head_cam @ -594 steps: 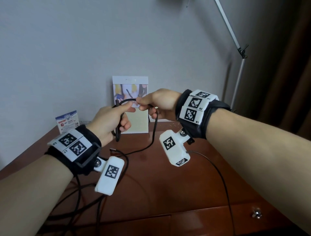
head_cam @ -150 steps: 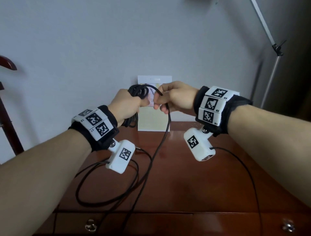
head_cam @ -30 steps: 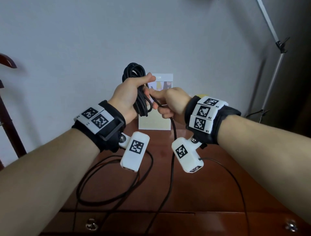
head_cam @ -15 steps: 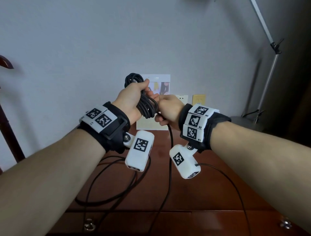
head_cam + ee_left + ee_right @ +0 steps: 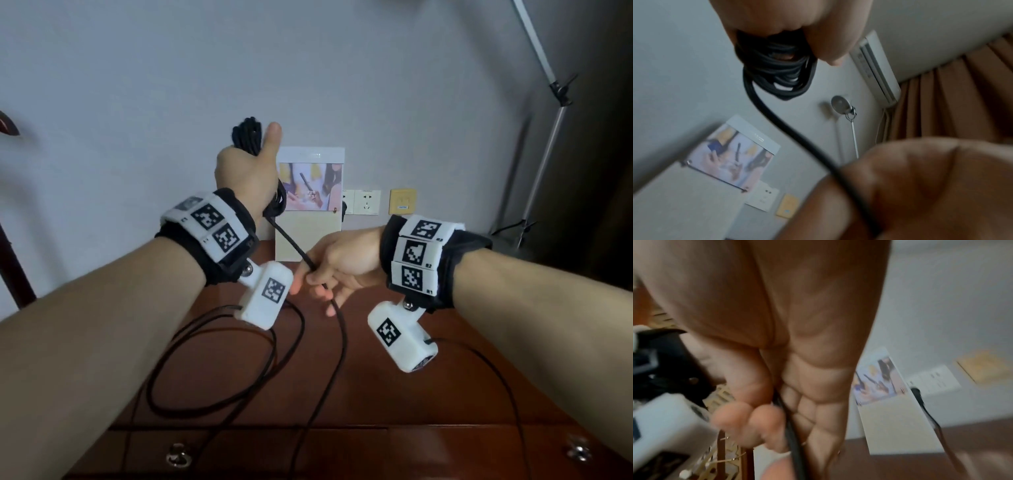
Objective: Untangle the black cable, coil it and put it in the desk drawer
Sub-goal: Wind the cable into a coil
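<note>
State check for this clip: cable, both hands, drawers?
black cable: partly coiled, rest trailing loose over the desk
left hand: raised, grips the finished coil
right hand: lower, pinches the free run
desk drawers: both closed

We see dim, flat indoor light; wrist views blur heavily, and the head view bends at its edges.

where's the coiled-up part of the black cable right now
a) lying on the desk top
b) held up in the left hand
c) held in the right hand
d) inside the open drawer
b: the bundle of loops sits in the raised left hand, thumb up beside it, while the right hand only pinches the single strand running down to the desk.
</note>
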